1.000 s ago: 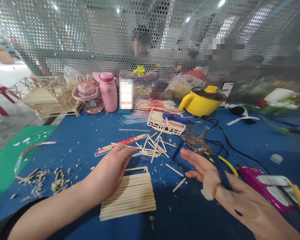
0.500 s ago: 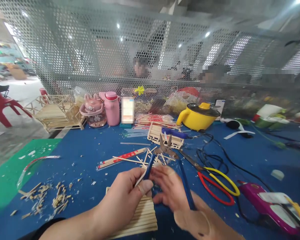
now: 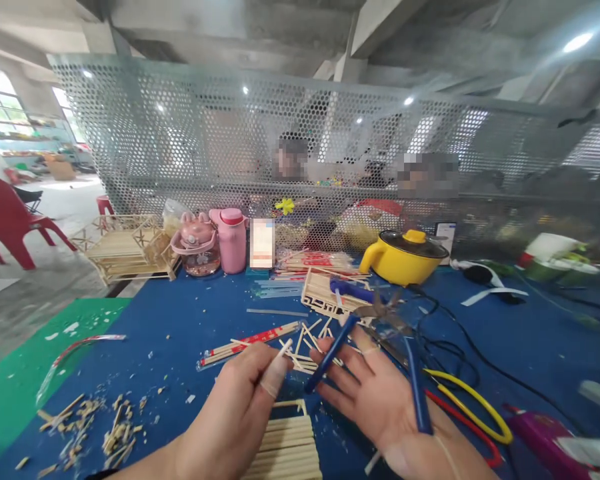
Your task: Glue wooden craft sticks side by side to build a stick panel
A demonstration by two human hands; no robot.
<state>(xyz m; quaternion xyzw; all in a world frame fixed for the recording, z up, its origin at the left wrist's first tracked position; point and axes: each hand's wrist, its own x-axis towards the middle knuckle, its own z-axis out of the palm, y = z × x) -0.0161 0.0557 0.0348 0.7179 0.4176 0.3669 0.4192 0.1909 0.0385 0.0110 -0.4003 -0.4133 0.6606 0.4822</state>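
My left hand is closed, pinching a short pale stick between thumb and fingers. My right hand is turned palm up with its fingers loosely spread. Across it lie blue-handled pliers, their handles apart and their metal jaws pointing away from me. Below my left hand, partly hidden by it, is a flat panel of wooden sticks laid side by side. Loose cut sticks lie just beyond my hands.
Scissors with red and yellow handles and a purple tool lie on the right, near black cables. Behind stand a small wooden frame, a yellow pot and a pink bottle. Stick scraps litter the left.
My right hand has moved right with the pliers, away from my left hand, and its palm has turned up. The stick in my left hand now points up clear of the pliers.
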